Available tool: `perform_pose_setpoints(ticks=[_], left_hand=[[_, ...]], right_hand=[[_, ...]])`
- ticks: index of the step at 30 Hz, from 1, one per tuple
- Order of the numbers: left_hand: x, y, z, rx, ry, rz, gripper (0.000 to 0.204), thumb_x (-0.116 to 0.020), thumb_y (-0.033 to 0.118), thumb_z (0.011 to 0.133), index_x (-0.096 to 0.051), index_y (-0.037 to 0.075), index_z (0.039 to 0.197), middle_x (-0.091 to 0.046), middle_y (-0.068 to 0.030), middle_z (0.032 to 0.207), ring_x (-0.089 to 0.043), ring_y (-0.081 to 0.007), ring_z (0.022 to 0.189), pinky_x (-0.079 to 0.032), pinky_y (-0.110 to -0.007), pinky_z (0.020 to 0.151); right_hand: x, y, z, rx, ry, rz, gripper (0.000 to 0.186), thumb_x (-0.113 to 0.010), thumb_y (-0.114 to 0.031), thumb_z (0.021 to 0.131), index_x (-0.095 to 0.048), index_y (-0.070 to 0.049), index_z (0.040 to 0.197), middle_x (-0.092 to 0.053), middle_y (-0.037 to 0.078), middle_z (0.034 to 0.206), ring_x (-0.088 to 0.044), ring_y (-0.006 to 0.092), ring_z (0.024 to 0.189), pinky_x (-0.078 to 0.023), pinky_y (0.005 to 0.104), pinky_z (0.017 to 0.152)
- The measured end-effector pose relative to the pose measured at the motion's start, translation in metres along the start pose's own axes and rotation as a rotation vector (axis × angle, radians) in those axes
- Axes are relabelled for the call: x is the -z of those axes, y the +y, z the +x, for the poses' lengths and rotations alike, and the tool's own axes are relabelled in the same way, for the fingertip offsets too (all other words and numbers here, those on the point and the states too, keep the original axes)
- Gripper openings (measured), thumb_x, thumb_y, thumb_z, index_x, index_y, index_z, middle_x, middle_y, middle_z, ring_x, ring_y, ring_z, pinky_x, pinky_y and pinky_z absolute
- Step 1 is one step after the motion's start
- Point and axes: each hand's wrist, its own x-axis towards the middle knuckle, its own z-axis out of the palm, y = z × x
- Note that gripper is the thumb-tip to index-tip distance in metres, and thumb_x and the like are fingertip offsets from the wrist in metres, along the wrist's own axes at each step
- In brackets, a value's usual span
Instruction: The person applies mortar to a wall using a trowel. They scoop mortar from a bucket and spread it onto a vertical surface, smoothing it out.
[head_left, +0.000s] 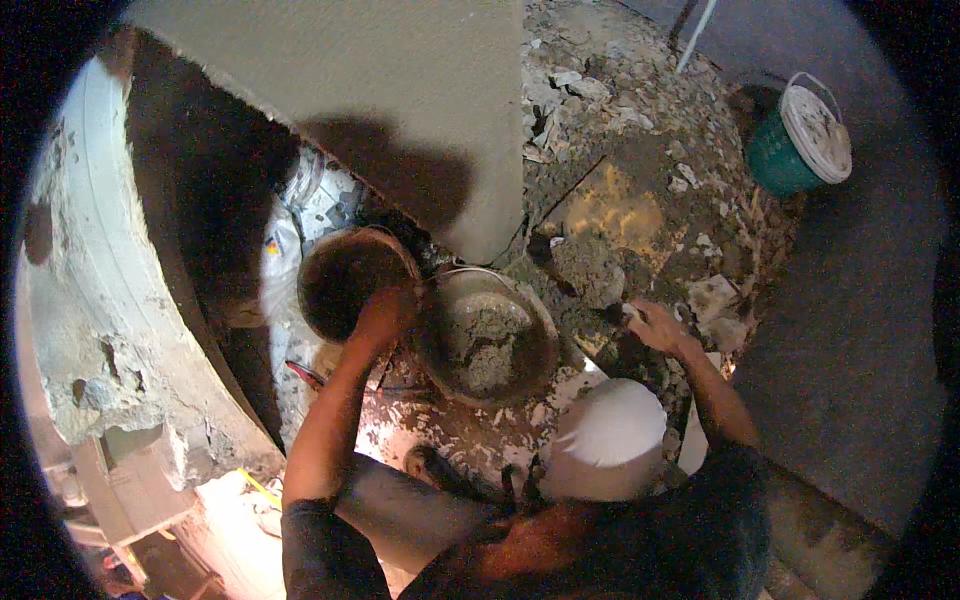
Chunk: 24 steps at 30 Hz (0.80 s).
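My left hand (388,312) is closed at the right rim of a dark round bucket (318,318), whose inside lies in shadow; its fingertips are hard to see. Close against this bucket stands a second one (548,355), with grey mortar (488,350) in it. Out to the right, my right hand (660,328) is wrapped round the pale handle of what looks like a trowel (629,311). Its blade is hard to tell from the grey, mortar-smeared ground (590,272) beyond the hand.
A plastered wall corner (440,110) juts in above the buckets. Rubble (590,90) covers the ground at far right, beside a green bucket with a whitish lid (785,155). Broken masonry (130,370) edges the left. A rounded pale shape (612,425), perhaps my knee, is near my body.
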Motion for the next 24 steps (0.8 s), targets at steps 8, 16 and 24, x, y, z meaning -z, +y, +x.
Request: perform_pose_setpoints(ticks=[8, 16, 24], left_hand=[[-0.018, -0.035, -0.006, -0.115, 0.021, 0.085, 0.026, -0.057, 0.025, 0.079, -0.064, 0.002, 0.089, -0.062, -0.0210, 0.088, -0.059, -0.0408, 0.075, -0.047, -0.048, 0.070], [0.011, 0.005, 0.001, -0.121, 0.083, 0.024, 0.024, -0.055, 0.023, 0.084, -0.061, 0.001, 0.091, -0.060, -0.0247, 0.087, -0.057, -0.0428, 0.081, -0.045, -0.049, 0.072], [0.009, -0.010, -0.002, -0.133, -0.070, -0.007, 0.020, -0.055, 0.017, 0.082, -0.060, 0.000, 0.092, -0.061, -0.0234, 0.087, -0.057, -0.0429, 0.081, -0.046, -0.049, 0.071]], right_hand=[[-0.014, -0.062, -0.050, 0.312, 0.022, -0.486, 0.049, -0.059, -0.021, 0.082, -0.046, -0.008, 0.128, -0.054, 0.020, 0.119, -0.053, 0.0410, 0.106, -0.047, 0.0456, 0.085], [-0.007, 0.199, 0.067, -0.139, 0.507, -0.589, 0.036, -0.055, -0.028, 0.084, -0.056, -0.005, 0.112, -0.061, 0.019, 0.098, -0.056, 0.0401, 0.090, -0.046, 0.0468, 0.077], [-0.134, 0.189, 0.059, -0.002, 0.449, -0.415, 0.036, -0.053, -0.026, 0.084, -0.054, -0.005, 0.114, -0.060, 0.021, 0.097, -0.058, 0.0394, 0.082, -0.048, 0.0454, 0.073]])
